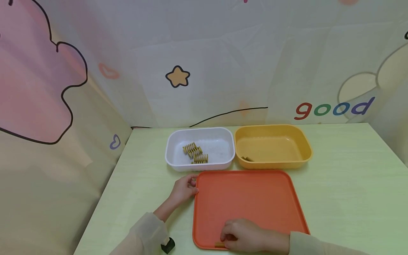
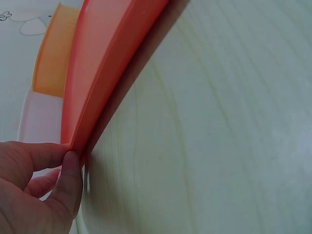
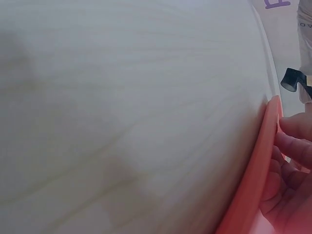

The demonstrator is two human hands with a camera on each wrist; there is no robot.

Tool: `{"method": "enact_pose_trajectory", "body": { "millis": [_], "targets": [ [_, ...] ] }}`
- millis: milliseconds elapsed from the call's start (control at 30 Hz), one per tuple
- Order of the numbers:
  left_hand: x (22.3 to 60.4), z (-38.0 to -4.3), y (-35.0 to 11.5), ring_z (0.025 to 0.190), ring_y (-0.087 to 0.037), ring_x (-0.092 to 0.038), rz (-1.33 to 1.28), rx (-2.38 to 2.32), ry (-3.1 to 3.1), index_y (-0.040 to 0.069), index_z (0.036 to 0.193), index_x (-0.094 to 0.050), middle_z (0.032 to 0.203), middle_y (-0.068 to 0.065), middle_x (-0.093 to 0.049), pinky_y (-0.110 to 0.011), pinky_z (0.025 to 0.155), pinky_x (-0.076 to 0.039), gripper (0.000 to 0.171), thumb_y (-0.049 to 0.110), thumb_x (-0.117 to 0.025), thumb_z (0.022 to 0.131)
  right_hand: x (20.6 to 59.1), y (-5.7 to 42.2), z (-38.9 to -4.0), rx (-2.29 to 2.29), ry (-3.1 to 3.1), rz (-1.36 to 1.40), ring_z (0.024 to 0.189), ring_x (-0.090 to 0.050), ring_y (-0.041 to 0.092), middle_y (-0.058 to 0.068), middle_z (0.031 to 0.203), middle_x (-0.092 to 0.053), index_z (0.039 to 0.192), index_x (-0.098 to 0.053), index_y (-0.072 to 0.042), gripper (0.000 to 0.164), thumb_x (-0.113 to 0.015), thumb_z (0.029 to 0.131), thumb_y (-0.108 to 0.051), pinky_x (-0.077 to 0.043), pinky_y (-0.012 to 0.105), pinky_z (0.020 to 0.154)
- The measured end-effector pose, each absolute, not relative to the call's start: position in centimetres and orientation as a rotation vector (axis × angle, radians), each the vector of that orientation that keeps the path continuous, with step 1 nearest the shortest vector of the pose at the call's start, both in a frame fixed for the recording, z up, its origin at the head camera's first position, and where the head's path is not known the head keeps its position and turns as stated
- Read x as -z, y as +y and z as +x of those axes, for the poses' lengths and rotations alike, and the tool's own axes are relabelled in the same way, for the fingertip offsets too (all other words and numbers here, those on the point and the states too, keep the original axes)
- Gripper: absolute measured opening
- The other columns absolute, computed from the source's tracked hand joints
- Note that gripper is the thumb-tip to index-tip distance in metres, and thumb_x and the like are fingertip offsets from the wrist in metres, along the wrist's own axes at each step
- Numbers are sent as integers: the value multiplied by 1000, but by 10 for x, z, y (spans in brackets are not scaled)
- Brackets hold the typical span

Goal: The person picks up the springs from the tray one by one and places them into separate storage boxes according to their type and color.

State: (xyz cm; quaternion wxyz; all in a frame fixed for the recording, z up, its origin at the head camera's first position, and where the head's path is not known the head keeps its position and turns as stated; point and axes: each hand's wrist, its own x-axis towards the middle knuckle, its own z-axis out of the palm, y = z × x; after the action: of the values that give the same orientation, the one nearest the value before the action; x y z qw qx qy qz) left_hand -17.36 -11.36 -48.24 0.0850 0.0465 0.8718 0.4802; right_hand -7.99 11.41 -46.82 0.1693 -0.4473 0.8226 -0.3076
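Observation:
My left hand [image 1: 183, 190] pinches the left rim of an orange-red tray [image 1: 248, 198] between thumb and fingers, seen close up in the left wrist view [image 2: 44, 187]. At the tray's near left corner lies a small brass-coloured coil spring [image 1: 219, 244]. My right hand [image 1: 243, 234] is over the tray's near edge, its curled fingertips pinching the spring's right end. In the right wrist view the fingers [image 3: 292, 148] are bent beside the tray's rim [image 3: 256, 180], and the spring is hidden there.
Behind the tray stand a white bin [image 1: 220, 145] with several coil springs [image 1: 195, 152] and a yellow bin [image 1: 271, 145] with small dark pieces [image 1: 247, 159] in its near left corner. The pale green table [image 1: 353, 184] meets a printed cloth backdrop [image 1: 223, 71] at the back.

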Motion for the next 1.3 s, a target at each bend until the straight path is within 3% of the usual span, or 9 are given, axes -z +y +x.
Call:
{"method": "enact_pose_trajectory", "body": {
  "millis": [467,800,1067,1300],
  "targets": [
    [484,-173,-113,59,-8,-49,123,-1466,2573,-2,108,-57,77,-11,-55,-19,52,-44,41,-8,-62,68,469,111,-78,888,2308,-1210,63,-39,-7,-15,74,-49,79,-63,-15,6,-62,74,-17,-37,9,56],
    [485,-173,-114,59,-8,-49,122,-1484,2565,-3,108,-57,79,-12,-54,-20,53,-46,41,-9,-62,68,469,109,-79,961,2226,-1174,63,-42,-8,-6,72,-57,78,-60,-12,10,-62,70,-7,-41,10,55],
    [485,-173,-113,59,-8,-49,113,-1485,2562,-3,108,-57,79,-11,-54,-20,53,-47,41,-9,-61,68,471,109,-79,1027,2190,-1147,61,-41,-8,-13,70,-53,78,-61,-11,9,-60,72,-5,-42,10,54],
    [484,-173,-113,59,-7,-50,101,-1472,2570,-2,108,-57,80,-10,-54,-19,53,-46,41,-9,-62,67,471,108,-79,1106,2180,-1118,60,-42,-9,-8,67,-56,77,-62,-9,7,-59,75,-3,-41,11,52]
  ]
}}
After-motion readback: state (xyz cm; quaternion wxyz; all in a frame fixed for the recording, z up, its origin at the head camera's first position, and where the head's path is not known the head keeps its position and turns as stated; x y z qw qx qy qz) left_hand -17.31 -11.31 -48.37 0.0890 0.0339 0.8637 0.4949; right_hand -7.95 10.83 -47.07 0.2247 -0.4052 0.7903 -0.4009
